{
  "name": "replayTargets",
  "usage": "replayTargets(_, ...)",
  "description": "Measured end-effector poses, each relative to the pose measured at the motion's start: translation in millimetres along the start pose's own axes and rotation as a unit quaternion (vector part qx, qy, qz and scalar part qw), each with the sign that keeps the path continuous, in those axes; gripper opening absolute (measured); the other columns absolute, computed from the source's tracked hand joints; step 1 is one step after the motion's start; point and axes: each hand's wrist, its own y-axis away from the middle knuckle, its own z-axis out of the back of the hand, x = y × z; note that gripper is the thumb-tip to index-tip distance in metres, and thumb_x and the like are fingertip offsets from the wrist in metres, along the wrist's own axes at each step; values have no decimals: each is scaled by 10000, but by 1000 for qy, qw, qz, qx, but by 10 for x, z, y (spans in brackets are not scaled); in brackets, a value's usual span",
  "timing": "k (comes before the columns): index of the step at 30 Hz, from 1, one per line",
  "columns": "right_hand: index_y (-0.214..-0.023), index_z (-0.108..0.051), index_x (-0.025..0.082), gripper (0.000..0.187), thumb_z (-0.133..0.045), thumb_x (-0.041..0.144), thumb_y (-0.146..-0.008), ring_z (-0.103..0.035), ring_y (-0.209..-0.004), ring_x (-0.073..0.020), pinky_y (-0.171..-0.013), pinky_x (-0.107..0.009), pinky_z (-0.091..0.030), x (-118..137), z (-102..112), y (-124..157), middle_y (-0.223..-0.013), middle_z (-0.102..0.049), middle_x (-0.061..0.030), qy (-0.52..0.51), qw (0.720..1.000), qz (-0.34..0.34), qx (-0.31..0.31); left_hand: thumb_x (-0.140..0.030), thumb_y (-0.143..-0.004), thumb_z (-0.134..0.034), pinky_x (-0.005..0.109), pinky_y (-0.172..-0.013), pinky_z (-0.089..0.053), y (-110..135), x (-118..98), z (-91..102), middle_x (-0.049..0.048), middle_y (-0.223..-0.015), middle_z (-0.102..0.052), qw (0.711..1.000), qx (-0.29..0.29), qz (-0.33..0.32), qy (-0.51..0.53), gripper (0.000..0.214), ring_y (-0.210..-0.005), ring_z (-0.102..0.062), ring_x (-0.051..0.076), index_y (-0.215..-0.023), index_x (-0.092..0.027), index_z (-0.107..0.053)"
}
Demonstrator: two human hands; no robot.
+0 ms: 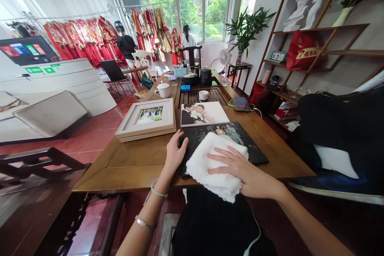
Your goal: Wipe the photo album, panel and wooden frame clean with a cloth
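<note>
A black photo panel (pixel 255 150) with a couple pictured on it lies at the table's front edge. My left hand (pixel 175 150) is at its left side, with the panel's dark edge between thumb and fingers. Over the panel's front part lies a folded white cloth (pixel 199 154), its lower end hanging past the table edge. My right hand (pixel 231 166) rests flat on this cloth, fingers spread, pressing it against the panel. The cloth hides part of the picture. Just behind is a lighter photo panel (pixel 214 112), and to the left a framed photo (pixel 129 122) in pale wood.
On the wooden table (pixel 135 160) farther back are a lidded white cup (pixel 163 89), a small white cup (pixel 203 95) and a dark kettle (pixel 205 76). A phone (pixel 243 104) with a cable lies at the right. Two people stand by red garments (pixel 150 32).
</note>
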Motion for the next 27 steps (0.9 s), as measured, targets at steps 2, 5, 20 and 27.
replayTargets(2, -1296, -524, 379, 716, -496, 40, -666, -163, -1423, -236, -1149, -520, -97, -22, 30, 111, -1514, -310, 60, -9, 1000, -19, -3, -396, -778, -628, 438, -1050, -411, 13, -5, -2, 155, -1381, -505, 1000, 20, -11, -16, 448, -1268, -490, 284, -1154, -153, -615)
replayTargets(5, -1302, -521, 374, 733, -471, 27, -658, -167, -1423, -234, -1153, -516, -108, -105, 55, 242, -1512, -314, 60, -13, 999, -40, -11, -417, -702, -705, 444, -1083, -373, 23, 6, -5, 180, -1421, -449, 998, 44, -22, -38, 586, -1297, -452, 303, -1198, -129, -587)
replayTargets(20, -1331, -502, 297, 737, -436, 80, -630, -259, -1393, -257, -1122, -531, -193, -1212, 169, -134, -1486, -374, 13, 77, 978, -157, -110, -335, -776, -621, 451, -1133, -300, 0, 115, -44, 165, -1435, -434, 991, 98, -78, -39, 537, -1350, -385, 271, -1264, -138, -510)
replayTargets(27, -1332, -498, 254, 749, -436, 59, -612, -244, -1394, -280, -1105, -574, -169, -1174, 113, -313, -1483, -382, -33, 110, 970, -182, -116, -315, -811, -588, 464, -1132, -295, -9, 183, -67, 157, -1418, -452, 990, 100, -91, -35, 492, -1348, -387, 264, -1268, -156, -501)
